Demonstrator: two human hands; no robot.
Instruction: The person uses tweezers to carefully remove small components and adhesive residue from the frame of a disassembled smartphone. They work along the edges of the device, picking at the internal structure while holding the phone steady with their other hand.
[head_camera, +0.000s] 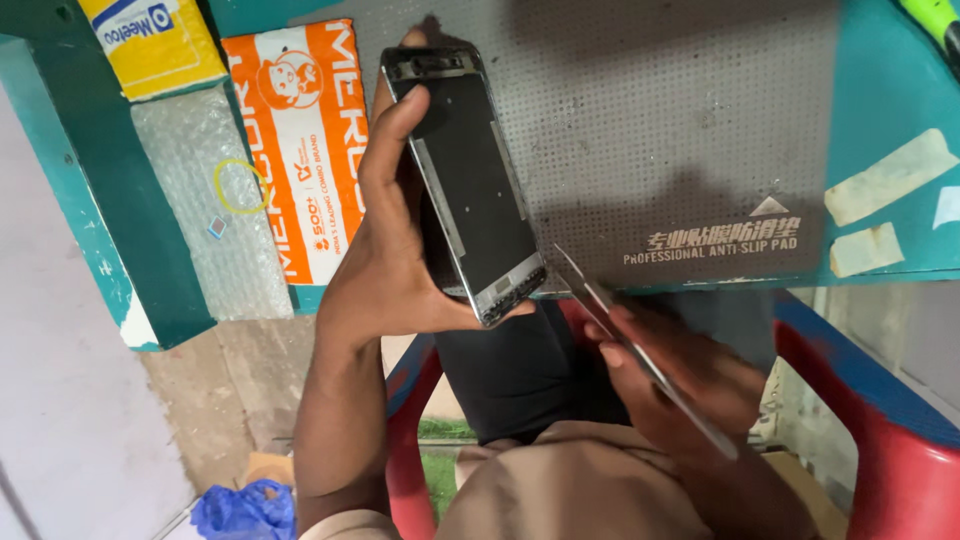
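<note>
Opened phone (470, 190): held upright above the desk (880, 90) edge, clasped by the left hand (395, 250), fingers wrapped round its sides. Thin metal blade (640, 355): pinched in the right hand (680, 385), tip near the phone's lower corner. Grey anti-slip mat (660, 130) lies behind.

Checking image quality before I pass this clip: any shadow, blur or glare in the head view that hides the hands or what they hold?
Head view: a broad dark shadow falls across the grey anti-slip pad; the right hand sits in shade, its metal tool slightly soft; the left hand and opened phone are sharp and evenly lit, with no strong glare.
</note>
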